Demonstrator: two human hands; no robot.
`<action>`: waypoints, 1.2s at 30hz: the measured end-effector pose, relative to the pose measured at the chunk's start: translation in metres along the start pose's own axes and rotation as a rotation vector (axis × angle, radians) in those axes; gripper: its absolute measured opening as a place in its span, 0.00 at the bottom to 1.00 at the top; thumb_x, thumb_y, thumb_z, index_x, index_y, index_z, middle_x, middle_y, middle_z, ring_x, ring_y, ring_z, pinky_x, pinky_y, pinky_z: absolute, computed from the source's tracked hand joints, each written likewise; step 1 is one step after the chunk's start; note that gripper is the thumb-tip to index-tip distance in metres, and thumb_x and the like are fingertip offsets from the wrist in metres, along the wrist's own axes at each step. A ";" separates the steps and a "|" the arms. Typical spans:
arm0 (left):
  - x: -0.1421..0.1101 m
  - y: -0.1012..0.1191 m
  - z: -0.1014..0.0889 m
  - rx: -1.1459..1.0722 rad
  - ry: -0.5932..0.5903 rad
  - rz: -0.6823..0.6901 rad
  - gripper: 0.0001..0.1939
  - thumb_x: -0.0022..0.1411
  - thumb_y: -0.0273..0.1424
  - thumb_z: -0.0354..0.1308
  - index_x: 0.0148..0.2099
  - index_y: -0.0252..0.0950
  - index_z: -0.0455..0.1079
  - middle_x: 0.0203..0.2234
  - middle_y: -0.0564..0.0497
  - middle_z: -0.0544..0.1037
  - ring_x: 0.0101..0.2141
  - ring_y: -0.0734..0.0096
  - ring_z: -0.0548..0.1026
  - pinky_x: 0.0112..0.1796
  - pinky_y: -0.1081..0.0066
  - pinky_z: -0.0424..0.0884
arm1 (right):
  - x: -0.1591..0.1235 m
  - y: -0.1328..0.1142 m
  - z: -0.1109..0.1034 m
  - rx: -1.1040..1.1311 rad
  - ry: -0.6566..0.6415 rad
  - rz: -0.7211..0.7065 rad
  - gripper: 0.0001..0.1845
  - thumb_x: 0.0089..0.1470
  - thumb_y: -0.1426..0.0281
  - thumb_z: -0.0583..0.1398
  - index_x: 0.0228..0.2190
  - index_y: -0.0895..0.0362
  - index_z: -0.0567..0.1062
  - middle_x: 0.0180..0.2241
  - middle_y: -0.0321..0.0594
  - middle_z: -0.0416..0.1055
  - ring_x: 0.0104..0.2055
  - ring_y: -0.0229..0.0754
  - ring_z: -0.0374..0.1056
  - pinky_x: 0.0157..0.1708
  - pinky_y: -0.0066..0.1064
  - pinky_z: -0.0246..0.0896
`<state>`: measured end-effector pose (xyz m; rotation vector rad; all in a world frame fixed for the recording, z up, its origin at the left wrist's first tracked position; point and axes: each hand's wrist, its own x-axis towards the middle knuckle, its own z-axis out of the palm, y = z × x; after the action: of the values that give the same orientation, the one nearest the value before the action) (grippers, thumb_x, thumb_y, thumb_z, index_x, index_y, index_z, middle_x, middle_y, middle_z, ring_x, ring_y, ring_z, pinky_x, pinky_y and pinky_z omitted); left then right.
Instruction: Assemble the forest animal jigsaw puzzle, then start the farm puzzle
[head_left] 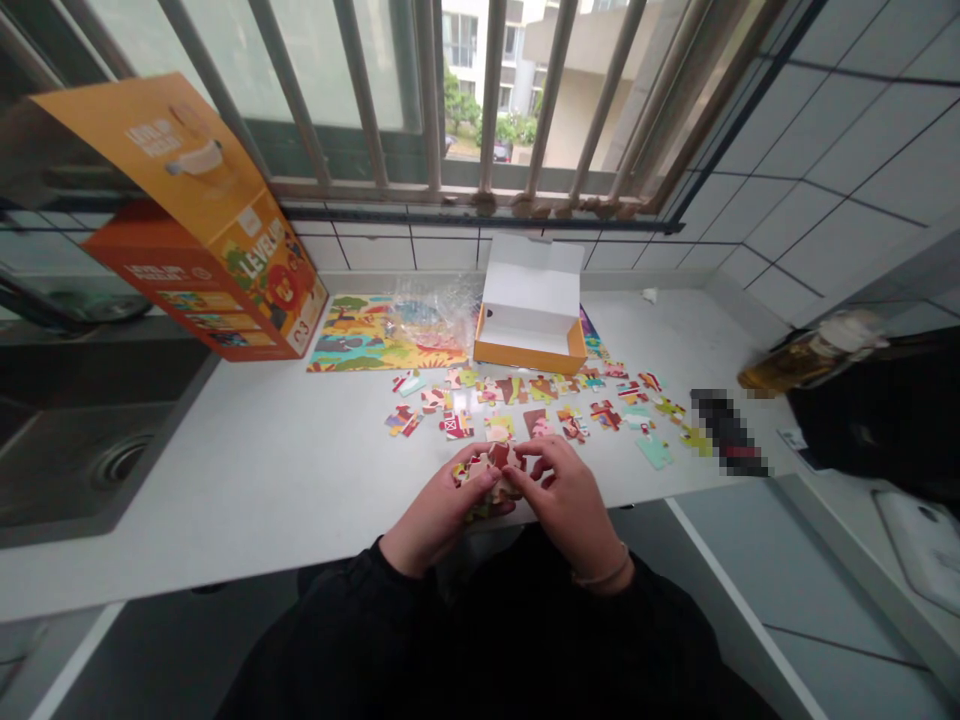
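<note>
My left hand (442, 505) is closed around several jigsaw puzzle pieces (495, 462), held low over the counter's front edge. My right hand (566, 495) pinches a puzzle piece at the right side of that handful, thumb and fingertips close together; the fingers partly cover it. Just beyond my hands, loose puzzle pieces (457, 426) lie spread in uneven rows on the white counter (300, 460). A light green piece (655, 450) lies off to the right of my right hand.
Behind the pieces stands an opened small box (529, 350). Clear plastic wrap (435, 310) rests on a colourful picture sheet (349, 335). A tall orange puzzle box (262, 290) stands beside the sink (67, 450). At right are a blurred-out dark object (727, 432) and a bottle (795, 365).
</note>
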<state>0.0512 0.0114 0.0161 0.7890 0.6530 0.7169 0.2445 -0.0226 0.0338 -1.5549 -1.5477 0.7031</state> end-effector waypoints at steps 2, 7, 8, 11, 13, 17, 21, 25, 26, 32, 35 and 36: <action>-0.001 0.000 -0.001 -0.012 -0.003 0.003 0.27 0.70 0.42 0.70 0.63 0.35 0.70 0.56 0.37 0.78 0.49 0.60 0.81 0.49 0.61 0.82 | -0.001 0.003 -0.001 0.078 0.037 0.059 0.17 0.65 0.52 0.67 0.43 0.53 0.81 0.44 0.44 0.78 0.36 0.43 0.72 0.36 0.36 0.71; -0.001 0.001 -0.004 -0.054 0.044 -0.051 0.28 0.69 0.39 0.72 0.64 0.37 0.69 0.55 0.40 0.78 0.50 0.60 0.81 0.50 0.60 0.83 | -0.001 0.025 -0.022 0.386 0.175 0.291 0.25 0.59 0.46 0.70 0.40 0.53 0.76 0.34 0.38 0.79 0.29 0.40 0.69 0.29 0.33 0.64; -0.001 0.002 -0.004 -0.068 0.060 -0.058 0.28 0.69 0.39 0.72 0.65 0.37 0.69 0.55 0.40 0.79 0.49 0.61 0.82 0.49 0.61 0.83 | 0.000 0.032 -0.030 0.412 0.210 0.328 0.27 0.56 0.45 0.71 0.40 0.53 0.75 0.33 0.38 0.79 0.28 0.40 0.68 0.28 0.32 0.62; -0.001 0.003 -0.003 -0.119 0.089 -0.063 0.27 0.68 0.37 0.72 0.64 0.38 0.69 0.57 0.40 0.78 0.49 0.62 0.82 0.47 0.64 0.84 | -0.002 0.059 -0.061 0.272 0.294 0.430 0.32 0.51 0.43 0.71 0.44 0.54 0.75 0.33 0.40 0.81 0.28 0.43 0.69 0.29 0.34 0.63; -0.001 0.004 -0.003 -0.144 0.087 -0.064 0.26 0.69 0.37 0.72 0.64 0.39 0.70 0.57 0.41 0.78 0.49 0.63 0.82 0.47 0.65 0.84 | -0.005 0.078 -0.083 0.006 0.322 0.470 0.32 0.51 0.43 0.69 0.45 0.54 0.76 0.32 0.42 0.81 0.30 0.47 0.73 0.33 0.38 0.65; 0.000 0.003 -0.004 -0.161 0.092 -0.052 0.26 0.69 0.38 0.72 0.63 0.39 0.70 0.55 0.42 0.79 0.49 0.64 0.82 0.48 0.64 0.84 | -0.011 0.099 -0.109 -0.530 0.383 0.402 0.32 0.56 0.41 0.63 0.46 0.56 0.79 0.42 0.52 0.80 0.44 0.58 0.76 0.45 0.46 0.67; 0.000 0.003 -0.003 -0.147 0.094 -0.053 0.26 0.69 0.38 0.72 0.64 0.38 0.69 0.56 0.41 0.78 0.49 0.64 0.82 0.48 0.65 0.84 | -0.010 0.082 -0.097 -0.604 0.457 0.241 0.31 0.63 0.43 0.59 0.48 0.58 0.79 0.47 0.56 0.77 0.48 0.58 0.73 0.50 0.48 0.67; -0.001 0.001 -0.001 -0.048 0.052 -0.052 0.26 0.71 0.40 0.70 0.64 0.38 0.68 0.56 0.41 0.78 0.50 0.61 0.82 0.51 0.61 0.83 | -0.012 0.037 -0.051 -0.214 0.208 0.188 0.27 0.68 0.46 0.59 0.47 0.55 0.81 0.42 0.46 0.81 0.35 0.47 0.73 0.43 0.42 0.69; -0.001 0.000 -0.002 -0.016 0.029 -0.048 0.25 0.72 0.40 0.69 0.63 0.38 0.68 0.55 0.41 0.78 0.51 0.61 0.82 0.52 0.59 0.82 | -0.013 0.026 -0.038 -0.096 0.114 0.198 0.27 0.68 0.46 0.60 0.49 0.55 0.81 0.42 0.45 0.81 0.33 0.46 0.72 0.40 0.40 0.70; -0.003 -0.002 -0.002 0.054 -0.029 -0.024 0.23 0.73 0.41 0.68 0.62 0.38 0.69 0.50 0.44 0.79 0.46 0.66 0.81 0.53 0.58 0.81 | -0.014 0.005 0.001 0.273 -0.023 0.286 0.23 0.61 0.47 0.69 0.44 0.53 0.80 0.39 0.41 0.82 0.33 0.44 0.74 0.34 0.36 0.69; -0.003 0.000 -0.002 0.019 -0.004 -0.050 0.26 0.71 0.42 0.69 0.63 0.36 0.67 0.51 0.40 0.80 0.49 0.57 0.83 0.54 0.55 0.81 | -0.010 0.020 -0.010 0.402 0.037 0.342 0.26 0.59 0.44 0.69 0.40 0.54 0.78 0.33 0.39 0.79 0.28 0.41 0.69 0.27 0.33 0.64; -0.003 0.001 -0.002 -0.002 0.008 -0.059 0.27 0.71 0.43 0.69 0.63 0.36 0.67 0.52 0.38 0.80 0.49 0.55 0.84 0.54 0.56 0.81 | -0.009 0.028 -0.017 0.405 0.059 0.361 0.28 0.58 0.42 0.69 0.41 0.54 0.77 0.32 0.39 0.79 0.26 0.41 0.68 0.26 0.32 0.61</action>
<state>0.0476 0.0104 0.0164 0.7624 0.6803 0.6667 0.2724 -0.0313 0.0176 -1.5346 -1.0069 1.0860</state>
